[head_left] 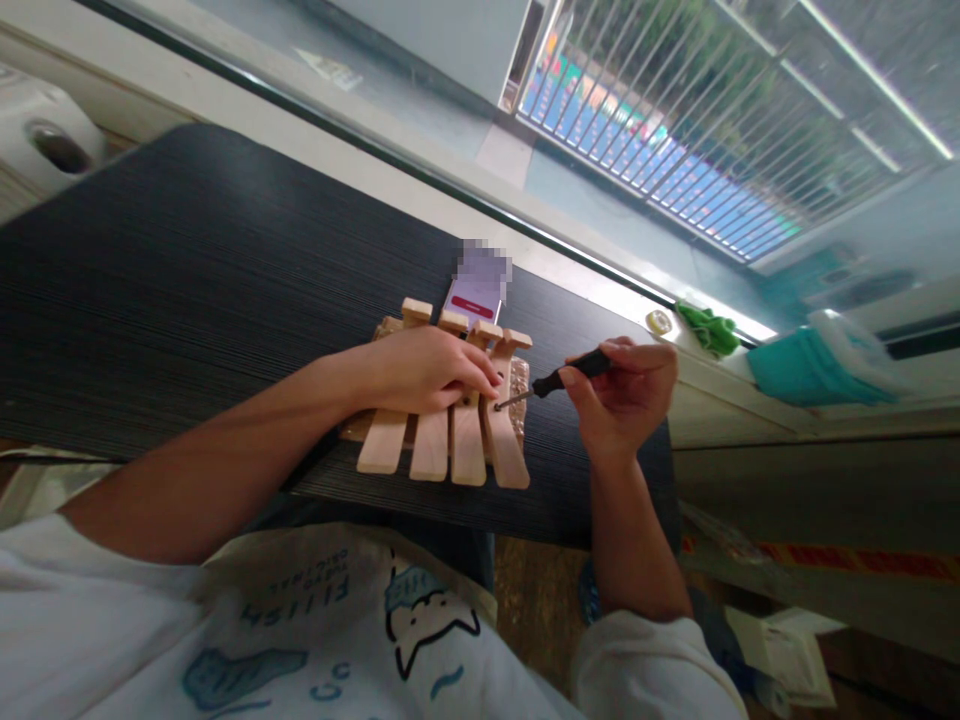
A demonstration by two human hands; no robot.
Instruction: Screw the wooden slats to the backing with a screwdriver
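Several pale wooden slats (429,450) lie side by side, with notched upper ends and wider lower ends, on a rough brown block (519,378). My left hand (427,368) rests across their middle, fingers stretched toward the rightmost slat (507,455); part of the slats is hidden under it. In my closed right hand (634,385) is a screwdriver (574,374) with a black handle. Its metal shaft slopes down to the left, and the tip meets a dark spot on the rightmost slat, close to my left fingertips.
A phone (478,285) with a lit screen lies behind the slats on the dark table (187,270). Along the window ledge sit a tape roll (658,321), a green cloth (707,328) and a turquoise container (814,362). A white appliance (45,125) stands at the far left.
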